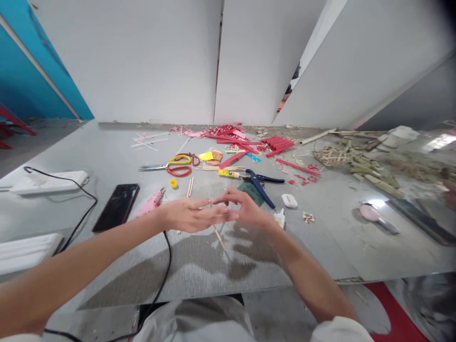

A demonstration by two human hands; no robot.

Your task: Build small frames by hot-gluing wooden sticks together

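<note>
“One thin stick under inspection: position?”

“From my remote post, I find it slanting on the near side of the yellow-and-white tube, upper part among the fingers.”

“Condition of the hands?”

“My left hand has its fingers extended and slightly parted; my right hand is curled, fingertips close to the left's. Whether either grips the stick, I cannot tell.”

“Recommended handling?”

“In my judgement: light, even fingertip pressure, one hand steadying the stick while the other adjusts it.”
</note>
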